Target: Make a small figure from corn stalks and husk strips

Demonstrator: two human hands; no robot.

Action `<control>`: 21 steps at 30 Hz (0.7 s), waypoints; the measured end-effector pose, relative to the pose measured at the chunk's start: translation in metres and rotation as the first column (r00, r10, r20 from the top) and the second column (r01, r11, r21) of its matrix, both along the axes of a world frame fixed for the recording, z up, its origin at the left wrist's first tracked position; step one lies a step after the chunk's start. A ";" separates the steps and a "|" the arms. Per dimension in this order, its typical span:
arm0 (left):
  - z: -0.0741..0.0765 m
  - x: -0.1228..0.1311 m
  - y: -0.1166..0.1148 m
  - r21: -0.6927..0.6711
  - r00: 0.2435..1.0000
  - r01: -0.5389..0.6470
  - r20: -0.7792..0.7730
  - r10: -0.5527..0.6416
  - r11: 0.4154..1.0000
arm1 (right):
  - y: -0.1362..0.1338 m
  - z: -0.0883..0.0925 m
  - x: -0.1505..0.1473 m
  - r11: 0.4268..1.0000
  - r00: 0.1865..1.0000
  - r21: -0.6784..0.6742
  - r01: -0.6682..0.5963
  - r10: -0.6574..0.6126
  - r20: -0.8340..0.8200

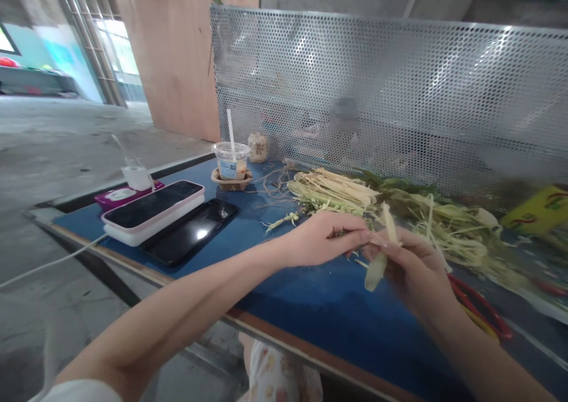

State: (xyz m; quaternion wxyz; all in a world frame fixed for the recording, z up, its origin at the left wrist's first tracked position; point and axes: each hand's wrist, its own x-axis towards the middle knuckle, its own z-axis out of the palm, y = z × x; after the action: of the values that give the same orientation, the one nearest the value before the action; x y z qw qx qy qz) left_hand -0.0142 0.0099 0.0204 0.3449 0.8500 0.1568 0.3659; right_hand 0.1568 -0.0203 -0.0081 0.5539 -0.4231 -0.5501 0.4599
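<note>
Bare forearms [190, 313] lie closest to me, stretched over the blue table [346, 319]. I have the right hand [417, 263] pinching a pale husk strip [376, 272] above the table, one end up, the other hanging. My left hand [326, 239] is closed on it too, fingertips meeting the right's. Beyond, I see a bundle of husks [337, 186], loose leaves [461, 224] to its right; leftward, a black phone [189, 233] and a lidded cup [233, 165] farther back.

The leaf strip [376, 272] looks fibrous and matt. The tabletop [319, 313] has a smooth surface. The far screen [381, 65] is shiny perforated metal; the left cup [232, 151] is clear plastic.
</note>
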 end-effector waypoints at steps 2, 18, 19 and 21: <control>0.000 0.000 0.002 -0.036 1.000 -0.030 -0.010 0.029 0.999 | 0.003 0.002 0.002 0.999 0.998 0.000 -0.046 0.046 0.052; -0.014 0.006 0.013 -0.474 0.992 -0.061 0.064 0.104 0.878 | 0.008 0.010 0.020 0.584 0.444 0.740 -0.332 -0.596 0.669; -0.017 0.008 0.014 -0.463 0.992 -0.073 0.060 0.113 0.883 | 0.008 0.010 0.019 0.576 0.395 0.735 -0.359 -0.620 0.679; -0.021 0.011 0.015 -0.440 0.985 -0.073 0.107 0.133 0.895 | 0.009 0.011 0.017 0.589 0.299 0.700 -0.404 -0.638 0.710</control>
State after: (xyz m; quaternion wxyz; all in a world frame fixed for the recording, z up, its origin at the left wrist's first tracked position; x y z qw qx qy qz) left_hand -0.0035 0.0251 -0.0005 0.5155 0.7156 0.2558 0.3959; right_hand 0.1742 -0.0109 0.0025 0.2784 -0.3550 -0.8619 -0.2316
